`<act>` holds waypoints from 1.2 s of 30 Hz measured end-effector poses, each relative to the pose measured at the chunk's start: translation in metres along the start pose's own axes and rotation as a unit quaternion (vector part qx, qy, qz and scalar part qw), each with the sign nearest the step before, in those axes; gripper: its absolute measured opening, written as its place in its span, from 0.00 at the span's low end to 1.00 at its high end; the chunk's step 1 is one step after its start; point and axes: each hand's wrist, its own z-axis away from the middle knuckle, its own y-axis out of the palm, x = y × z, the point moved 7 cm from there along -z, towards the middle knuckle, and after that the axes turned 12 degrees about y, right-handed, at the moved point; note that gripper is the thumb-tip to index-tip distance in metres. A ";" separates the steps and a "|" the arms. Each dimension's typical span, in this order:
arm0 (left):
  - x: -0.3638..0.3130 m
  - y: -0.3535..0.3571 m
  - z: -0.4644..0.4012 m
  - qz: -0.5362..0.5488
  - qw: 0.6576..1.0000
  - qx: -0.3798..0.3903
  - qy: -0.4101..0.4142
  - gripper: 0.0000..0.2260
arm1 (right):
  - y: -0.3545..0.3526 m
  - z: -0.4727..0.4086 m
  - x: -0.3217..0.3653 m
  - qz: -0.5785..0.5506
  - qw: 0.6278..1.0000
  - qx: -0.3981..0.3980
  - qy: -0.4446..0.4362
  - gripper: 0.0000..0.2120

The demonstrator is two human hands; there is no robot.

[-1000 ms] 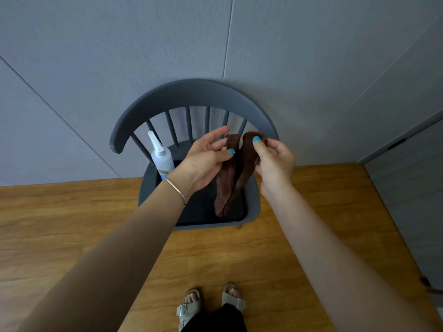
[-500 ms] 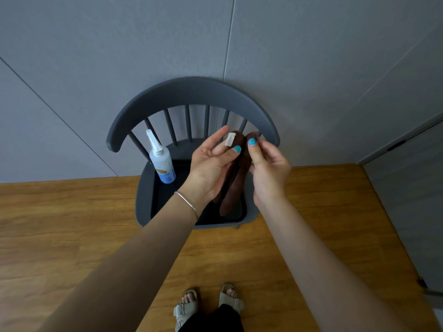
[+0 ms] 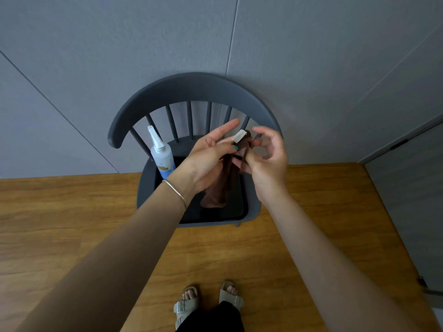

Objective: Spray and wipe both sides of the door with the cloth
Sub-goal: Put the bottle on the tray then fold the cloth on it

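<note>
The brown cloth (image 3: 221,185) is held at the centre of the frame, above the seat of the grey chair (image 3: 191,92), hanging down in a bunched strip. It is pinched at its top by the left hand (image 3: 206,161), whose forefinger is stretched out straight. The right hand (image 3: 266,156) is curled around the cloth's upper edge, by the white tag (image 3: 239,135). Compared with half a second ago, the hands are drawn slightly apart and the tag is turned up into view, so the cloth is probably being sorted or unfolded before any spraying; no wiping is yet begun. The spray bottle (image 3: 161,155) stands untouched on the seat, left of the hands. How firmly the right fingers grip is hard to make out, since the cloth is mostly hidden behind both hands. Only a strip of what may be the door (image 3: 412,192) is seen at the right edge, cut off by the frame.
</note>
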 end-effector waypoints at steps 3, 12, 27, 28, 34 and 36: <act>-0.005 -0.001 -0.003 -0.009 0.999 0.032 -0.006 0.32 | 0.003 -0.002 0.004 -0.004 1.000 -0.012 -0.028 0.16; -0.006 -0.018 -0.006 -0.026 1.000 -0.006 -0.010 0.24 | 0.003 -0.007 0.010 0.024 0.999 -0.046 -0.007 0.11; -0.036 -0.023 0.013 -0.238 0.963 -0.052 0.113 0.23 | 0.019 -0.001 0.035 0.282 0.950 0.085 -0.105 0.09; -0.036 -0.022 0.014 -0.252 0.961 -0.038 0.110 0.23 | 0.019 -0.001 0.037 0.281 0.950 0.081 -0.107 0.10; -0.029 -0.017 0.020 -0.237 0.968 0.037 0.073 0.27 | 0.024 -0.001 0.040 0.295 0.946 0.073 -0.113 0.17; -0.027 -0.017 0.021 -0.211 0.974 0.047 0.066 0.29 | 0.023 -0.002 0.041 0.288 0.949 0.065 -0.113 0.17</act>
